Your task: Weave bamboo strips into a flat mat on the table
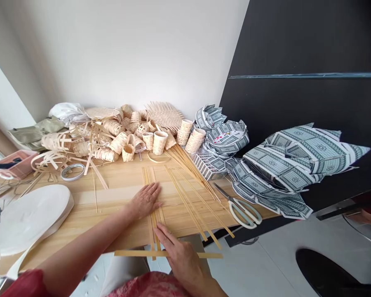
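Several flat bamboo strips (pixel 151 231) lie side by side on the wooden table (pixel 120 231), their near ends reaching past its front edge. My left hand (pixel 146 201) rests flat across them, fingers stretched out. Close to the table edge, my right hand (pixel 184 260) has its fingers curled over a crosswise strip (pixel 132 253), with the index finger reaching onto the lengthwise ones. That crosswise strip sticks out on both sides of the hand. The thumb and the exact grip are partly hidden. More loose strips (pixel 193 206) lie slanted to the right.
Scissors (pixel 244 210) lie at the right edge beside folded playing-card shapes (pixel 284 161). Woven baskets and cups (pixel 160 142) crowd the back. At left are a large white roll (pixel 34 214), a tape roll (pixel 72 172) and a pink tray (pixel 18 165).
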Available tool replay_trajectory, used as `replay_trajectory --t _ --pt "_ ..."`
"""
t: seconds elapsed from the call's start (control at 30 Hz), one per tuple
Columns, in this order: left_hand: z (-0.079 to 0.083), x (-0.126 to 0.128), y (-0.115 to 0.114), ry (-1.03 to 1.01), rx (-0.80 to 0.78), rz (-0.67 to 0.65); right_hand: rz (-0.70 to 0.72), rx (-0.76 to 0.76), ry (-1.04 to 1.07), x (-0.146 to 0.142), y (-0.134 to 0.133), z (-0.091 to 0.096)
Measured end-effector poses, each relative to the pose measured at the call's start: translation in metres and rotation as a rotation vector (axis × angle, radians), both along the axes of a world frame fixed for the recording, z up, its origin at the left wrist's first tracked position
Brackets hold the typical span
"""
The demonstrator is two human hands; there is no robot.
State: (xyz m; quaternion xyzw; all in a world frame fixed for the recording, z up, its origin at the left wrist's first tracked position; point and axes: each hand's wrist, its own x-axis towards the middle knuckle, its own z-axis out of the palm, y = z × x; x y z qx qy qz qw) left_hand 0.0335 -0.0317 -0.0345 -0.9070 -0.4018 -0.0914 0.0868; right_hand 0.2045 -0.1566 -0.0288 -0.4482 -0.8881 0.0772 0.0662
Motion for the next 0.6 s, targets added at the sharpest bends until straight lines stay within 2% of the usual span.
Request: replay_trajectory --t 0.4,0.6 --pt "0.003 -0.001 -0.001 -0.012 -0.062 -0.017 -0.003 0.209 0.114 0.002 0.0 -0.017" --pt "0.002 -0.001 -0.001 -0.052 -0.058 -0.02 -0.009 0.131 0.042 0.003 0.001 -0.013"
